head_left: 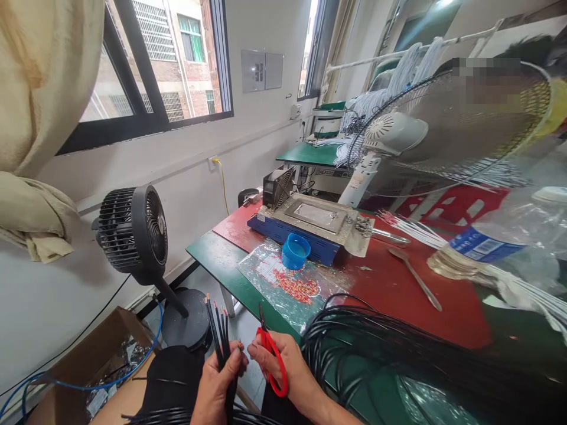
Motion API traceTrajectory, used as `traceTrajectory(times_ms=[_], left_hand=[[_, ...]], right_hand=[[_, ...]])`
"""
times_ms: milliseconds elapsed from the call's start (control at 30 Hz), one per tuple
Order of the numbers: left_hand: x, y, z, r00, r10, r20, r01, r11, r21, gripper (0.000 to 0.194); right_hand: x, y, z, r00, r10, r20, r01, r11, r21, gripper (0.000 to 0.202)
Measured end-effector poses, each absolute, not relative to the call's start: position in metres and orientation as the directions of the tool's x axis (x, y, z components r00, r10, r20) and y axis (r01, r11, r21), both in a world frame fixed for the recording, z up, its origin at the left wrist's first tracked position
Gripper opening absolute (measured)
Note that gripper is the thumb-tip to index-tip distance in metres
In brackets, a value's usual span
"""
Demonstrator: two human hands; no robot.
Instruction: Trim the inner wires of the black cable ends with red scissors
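Observation:
My left hand (221, 373) is closed round several black cables (217, 330), whose stripped ends with red and copper-coloured tips point up. Thumb and fingertips of that hand pinch one short end near its right side. Close beside it, my right hand (283, 360) grips red-handled scissors (277, 360), their dark blades pointing up and away from me. A small gap separates the two hands. More black cable lies across my lap, below the left hand. To the right, a large bundle of black cables (376, 342) rests on the table.
A blue cup (295, 252) and red and yellow scraps lie on a plastic bag (266, 274). Behind stands a blue solder pot (301, 236) with a small fan (278, 188). A spoon (416, 277) lies on the red mat (381, 301). Fans (133, 233) stand left and right; an open carton (101, 348) is on the floor.

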State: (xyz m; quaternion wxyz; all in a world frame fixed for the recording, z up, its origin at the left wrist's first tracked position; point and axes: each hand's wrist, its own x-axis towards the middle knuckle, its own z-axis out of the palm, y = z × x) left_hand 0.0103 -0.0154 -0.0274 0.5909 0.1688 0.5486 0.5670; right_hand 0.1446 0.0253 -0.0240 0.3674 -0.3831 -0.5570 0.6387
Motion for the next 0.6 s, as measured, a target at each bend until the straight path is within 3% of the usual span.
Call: traceTrajectory(times_ms=[100,200,333,400,467,600], left_hand=[[0.008,-0.015,-0.02,-0.269,0.782,-0.563,-0.566,0.344,0.749,0.039],[0.009,-0.015,-0.009,-0.236,0.762,-0.602,-0.651,0.336,0.68,0.037],[0.011,-0.015,-0.002,-0.161,0.769,-0.618,-0.701,0.351,0.62,0.033],[0.011,-0.015,-0.005,-0.158,0.793,-0.588,-0.693,0.335,0.638,0.033],[0.01,-0.016,-0.012,-0.188,0.807,-0.56,-0.663,0.316,0.679,0.035],[0.009,-0.019,-0.021,-0.275,0.797,-0.538,-0.547,0.33,0.769,0.038]], right_hand=[[0.147,0.025,-0.018,-0.375,0.913,0.158,0.125,0.219,-0.968,0.027],[0.147,0.022,-0.018,-0.398,0.802,0.446,0.227,0.557,-0.799,0.014],[0.144,0.018,-0.022,-0.418,0.623,0.661,0.217,0.775,-0.593,0.006],[0.143,0.018,-0.021,-0.409,0.651,0.64,0.194,0.747,-0.636,0.007],[0.144,0.019,-0.018,-0.388,0.754,0.529,0.182,0.626,-0.758,0.01],[0.145,0.024,-0.016,-0.402,0.912,0.079,0.044,0.105,-0.993,0.03]])
